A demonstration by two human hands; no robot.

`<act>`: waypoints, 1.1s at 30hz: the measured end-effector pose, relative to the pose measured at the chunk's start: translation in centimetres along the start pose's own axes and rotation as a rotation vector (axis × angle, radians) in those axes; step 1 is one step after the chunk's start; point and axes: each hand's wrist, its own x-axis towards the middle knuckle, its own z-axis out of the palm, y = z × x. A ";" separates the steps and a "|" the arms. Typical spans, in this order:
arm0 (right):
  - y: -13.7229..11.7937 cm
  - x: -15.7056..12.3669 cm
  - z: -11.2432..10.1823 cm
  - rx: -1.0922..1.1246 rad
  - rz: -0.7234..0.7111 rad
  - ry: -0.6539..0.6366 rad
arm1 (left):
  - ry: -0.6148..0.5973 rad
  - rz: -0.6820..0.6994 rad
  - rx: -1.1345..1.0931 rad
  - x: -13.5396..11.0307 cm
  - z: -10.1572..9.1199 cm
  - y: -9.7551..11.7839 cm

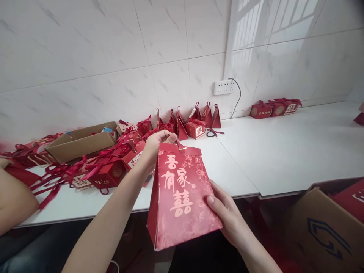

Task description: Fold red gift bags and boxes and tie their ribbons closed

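Observation:
A red paper gift box (184,197) with pale Chinese characters and a flower print is held up in front of the table edge. It is tilted, wide at the bottom and narrow at the top. My left hand (162,139) is closed at its top by the ribbon loop (179,145), thumb and fingers pinched together. Around the box's right edge wraps my right hand (226,210), its thumb on the printed front and its fingers hidden behind.
Small red boxes (196,129) and triangular ones (181,123) line the white table (236,159). A cardboard tray (82,146) sits among ribboned boxes at left. Another person's arm (17,197) enters there. A carton (324,231) stands lower right; a power strip (224,87) is on the wall.

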 end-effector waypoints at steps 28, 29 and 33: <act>1.0 -1.4 0.2 0.750 0.360 -0.235 | 0.013 -0.029 0.018 -0.2 0.6 -2.4; 0.8 -1.5 0.4 0.766 0.349 -0.250 | 0.037 -0.027 0.019 -0.6 0.8 -2.3; 0.4 -1.6 0.6 0.793 0.286 -0.217 | -0.058 0.059 -0.079 -2.6 1.3 -1.3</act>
